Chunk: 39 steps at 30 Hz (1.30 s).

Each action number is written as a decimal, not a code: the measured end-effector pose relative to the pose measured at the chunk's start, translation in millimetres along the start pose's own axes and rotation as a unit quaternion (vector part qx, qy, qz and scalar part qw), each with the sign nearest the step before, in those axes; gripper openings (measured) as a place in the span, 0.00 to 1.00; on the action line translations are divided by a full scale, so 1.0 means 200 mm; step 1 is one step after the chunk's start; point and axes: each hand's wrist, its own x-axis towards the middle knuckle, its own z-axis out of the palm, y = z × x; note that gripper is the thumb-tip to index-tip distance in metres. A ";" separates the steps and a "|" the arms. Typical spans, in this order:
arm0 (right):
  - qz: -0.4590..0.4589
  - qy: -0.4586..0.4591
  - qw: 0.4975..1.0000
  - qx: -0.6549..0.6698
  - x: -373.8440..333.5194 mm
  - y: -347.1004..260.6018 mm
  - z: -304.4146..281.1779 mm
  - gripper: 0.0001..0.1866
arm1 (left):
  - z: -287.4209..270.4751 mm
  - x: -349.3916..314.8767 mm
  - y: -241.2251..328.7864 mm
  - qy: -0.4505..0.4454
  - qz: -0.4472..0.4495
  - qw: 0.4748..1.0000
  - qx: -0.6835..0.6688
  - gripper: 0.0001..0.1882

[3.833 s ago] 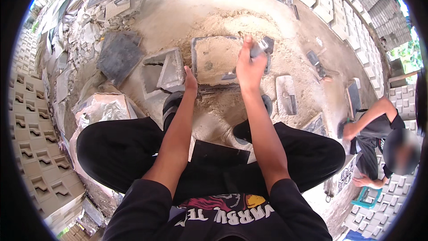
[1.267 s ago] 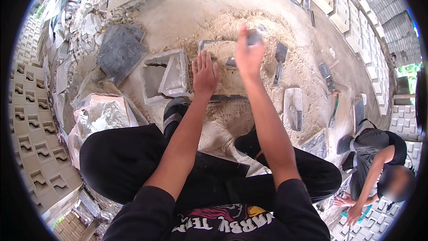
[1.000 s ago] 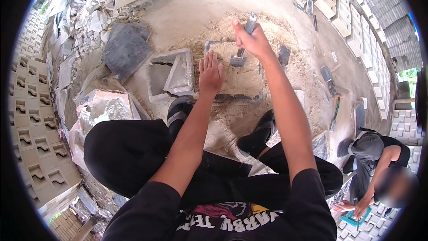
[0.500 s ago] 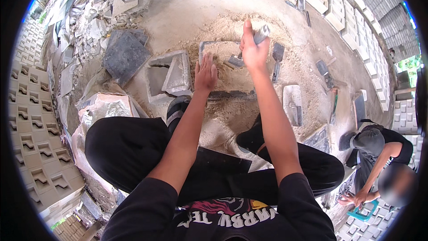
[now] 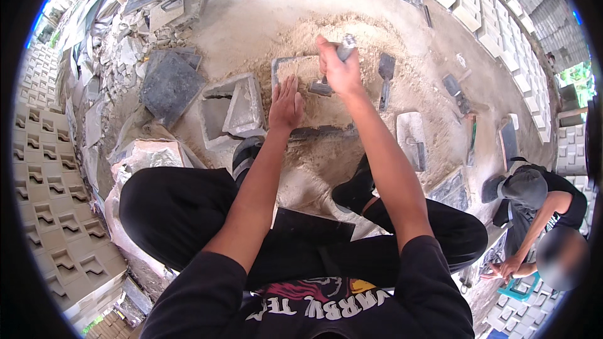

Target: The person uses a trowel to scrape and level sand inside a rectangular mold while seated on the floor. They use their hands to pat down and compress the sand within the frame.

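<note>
My left hand (image 5: 286, 108) lies flat with its fingers stretched out, at the left side of a rectangular mould (image 5: 275, 70) filled with pale sandy material. My right hand (image 5: 341, 74) is wrapped round the grey handle of a trowel (image 5: 321, 88). The trowel's small dark blade is down at the sandy fill. A dark bar (image 5: 323, 132) runs along the near side of the mould. Right of it, a second trowel (image 5: 385, 74) lies on the sand.
A grey concrete box with a slanted slab (image 5: 245, 106) stands left of the mould, near dark square plates (image 5: 168, 85). A pale trough (image 5: 411, 141) sits to the right. Stacked blocks (image 5: 63, 207) line both sides. A co-worker (image 5: 543, 201) bends at lower right.
My right hand has moved a little left and down with the trowel, whose blade has shifted left over the fill. My left hand stays flat at the mould's left side.
</note>
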 end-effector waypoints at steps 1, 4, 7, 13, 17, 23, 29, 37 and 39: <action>0.040 -0.005 0.999 -0.003 -0.05 -0.08 -0.03 0.21 | 0.00 0.01 0.00 0.003 0.001 1.000 0.004 0.29; -0.076 0.028 0.995 -0.054 -0.09 0.09 -0.02 0.21 | 0.02 0.01 0.01 0.005 0.004 1.000 0.013 0.28; 0.006 -0.005 1.000 -0.007 0.00 0.05 -0.11 0.22 | 0.04 0.00 0.02 0.000 0.009 1.000 0.015 0.28; 0.009 0.001 1.000 0.025 -0.05 0.01 -0.15 0.26 | 0.04 0.01 0.01 0.008 0.008 1.000 0.021 0.28; 0.020 -0.030 0.999 0.035 0.00 -0.12 -0.14 0.25 | 0.04 0.00 -0.01 0.015 0.011 0.999 0.027 0.28; 0.010 -0.134 0.989 -0.056 0.05 -0.01 -0.19 0.22 | 0.04 0.02 0.01 0.017 0.019 0.999 0.025 0.27; 0.042 -0.091 0.995 -0.025 -0.02 0.01 -0.23 0.21 | 0.03 0.02 0.00 0.009 0.007 1.000 0.026 0.28; -0.005 -0.044 0.999 -0.025 -0.05 -0.01 -0.18 0.23 | 0.03 0.02 0.01 0.011 0.009 0.999 0.033 0.28; 0.013 -0.007 0.996 -0.083 -0.01 0.02 -0.19 0.25 | 0.04 0.03 0.03 0.008 0.009 0.999 0.033 0.28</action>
